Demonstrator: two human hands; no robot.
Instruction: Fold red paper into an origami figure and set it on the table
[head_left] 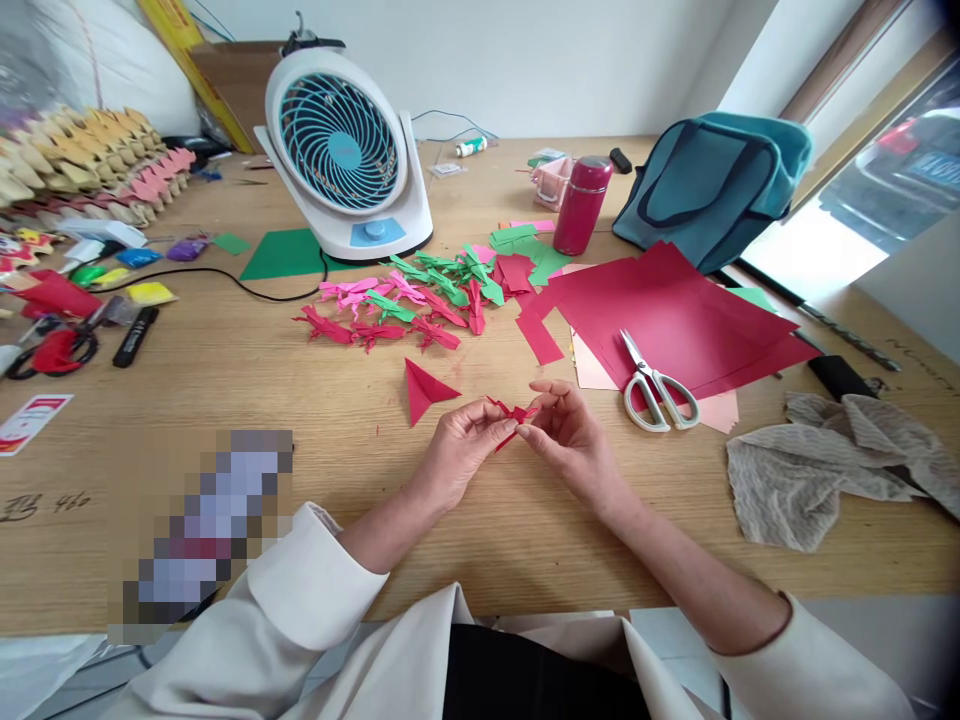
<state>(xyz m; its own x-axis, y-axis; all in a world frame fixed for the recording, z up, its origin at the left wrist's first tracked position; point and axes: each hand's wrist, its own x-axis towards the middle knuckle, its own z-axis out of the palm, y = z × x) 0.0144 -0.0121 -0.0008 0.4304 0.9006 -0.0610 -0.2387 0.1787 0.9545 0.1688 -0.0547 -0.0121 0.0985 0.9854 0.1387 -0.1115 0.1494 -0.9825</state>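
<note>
Between my two hands, over the near middle of the table, is a small red folded paper figure [514,414]. My left hand [469,445] pinches its left side between thumb and fingers. On its right side my right hand [566,440] grips an edge with thumb and forefinger, the other fingers curled. Parts of the figure are covered by the fingertips. Just beyond my left hand lies a red folded paper piece [427,390] with pointed wings. Farther back sit several finished-looking folded paper figures [435,280] in red, pink and green.
White-handled scissors [660,395] rest partly on red paper sheets [667,310] to the right. A fan [341,150], a red flask [583,205] and a teal bag [712,185] stand behind. A crumpled cloth [825,470] lies far right, a black marker [136,336] at left.
</note>
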